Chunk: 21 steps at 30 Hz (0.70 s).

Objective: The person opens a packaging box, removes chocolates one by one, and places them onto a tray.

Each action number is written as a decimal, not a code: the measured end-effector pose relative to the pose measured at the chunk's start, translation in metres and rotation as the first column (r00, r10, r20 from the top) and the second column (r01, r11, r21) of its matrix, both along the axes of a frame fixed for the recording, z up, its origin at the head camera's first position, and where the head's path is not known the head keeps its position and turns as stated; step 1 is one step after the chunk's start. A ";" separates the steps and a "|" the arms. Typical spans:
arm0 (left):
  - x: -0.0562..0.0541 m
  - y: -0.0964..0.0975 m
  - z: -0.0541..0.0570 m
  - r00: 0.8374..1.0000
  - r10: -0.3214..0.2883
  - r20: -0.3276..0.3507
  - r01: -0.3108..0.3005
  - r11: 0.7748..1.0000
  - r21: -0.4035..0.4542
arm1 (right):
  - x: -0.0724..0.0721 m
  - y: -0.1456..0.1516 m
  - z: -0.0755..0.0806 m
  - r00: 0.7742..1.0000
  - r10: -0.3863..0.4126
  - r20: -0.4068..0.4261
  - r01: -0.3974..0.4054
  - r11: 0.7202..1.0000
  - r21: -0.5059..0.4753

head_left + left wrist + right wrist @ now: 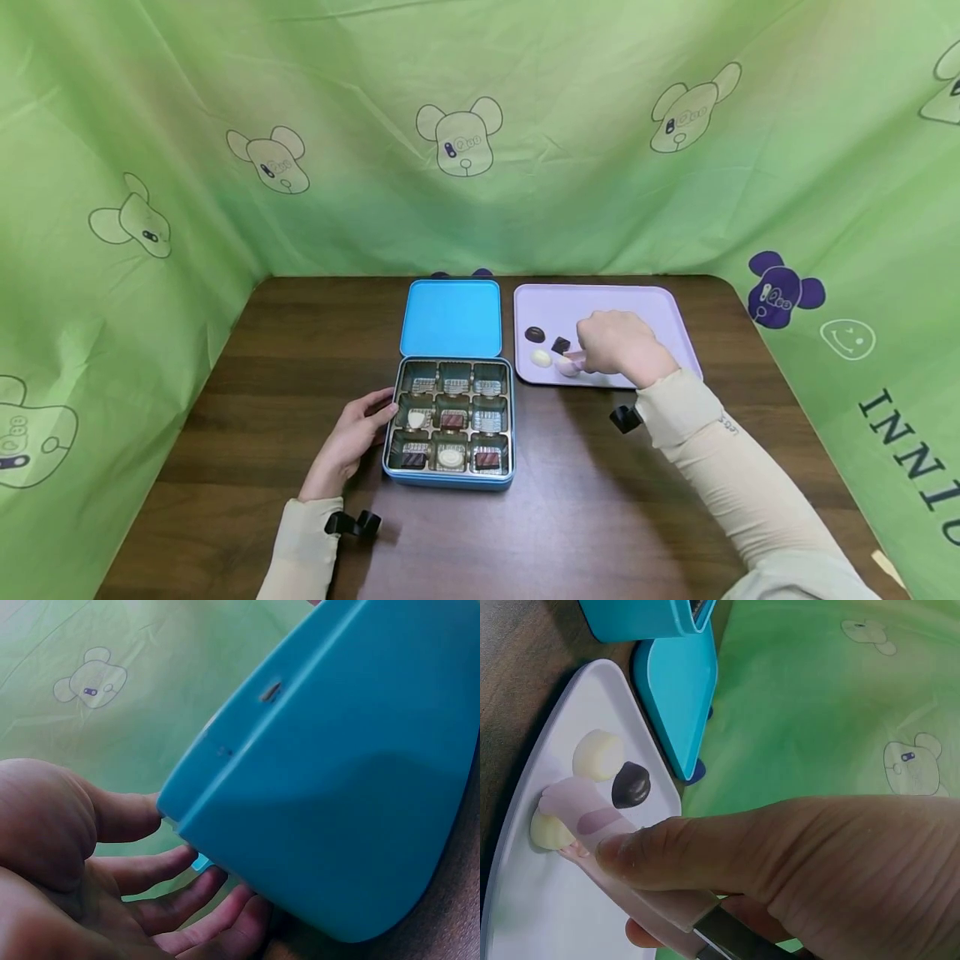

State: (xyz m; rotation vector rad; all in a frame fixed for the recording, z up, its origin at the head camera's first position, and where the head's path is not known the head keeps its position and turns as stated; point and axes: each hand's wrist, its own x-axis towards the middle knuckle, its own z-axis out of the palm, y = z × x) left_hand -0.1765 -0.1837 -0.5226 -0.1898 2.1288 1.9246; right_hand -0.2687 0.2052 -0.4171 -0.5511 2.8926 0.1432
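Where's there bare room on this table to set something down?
Free: table between the left hand and green cloth; table before the blue tin, between the sleeves; the far strip of the lilac tray. Crowded: the tray's near left and middle, with chocolates, tongs and the right hand.

The box [448, 481] and its lid [452, 318] are bright blue, the box's shiny compartment insert [456, 377] gold-toned, while the tray [637, 302] is pale lilac and the tongs [600, 825] soft pink and black. Among the chocolates [534, 334], some are cream, some nearly black, and two in the box reddish brown with faint paler streaks. Dark brown wood grain streaks the table [442, 542], cream covers the sleeves [757, 483], and the green cloth [360, 208] carries outlined round-eared heads [465, 150], with a filled purple one at the right.
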 end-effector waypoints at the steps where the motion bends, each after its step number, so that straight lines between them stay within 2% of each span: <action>1: 0.000 0.000 0.001 1.000 0.000 0.001 0.000 1.000 0.003 | 0.000 0.000 0.000 1.000 -0.003 -0.001 0.003 1.000 0.000; 9: -0.001 0.001 0.004 1.000 -0.002 0.006 0.002 1.000 0.017 | 0.002 -0.002 0.002 1.000 -0.030 0.003 0.030 1.000 0.006; 16: -0.002 -0.001 -0.001 1.000 -0.007 -0.005 0.007 1.000 0.029 | 0.006 -0.003 0.006 0.999 -0.044 -0.012 0.044 0.999 0.003; 21: -0.002 -0.001 -0.002 1.000 -0.006 -0.006 0.006 1.000 0.026 | 0.013 -0.004 0.020 0.997 -0.038 -0.061 0.037 0.999 -0.012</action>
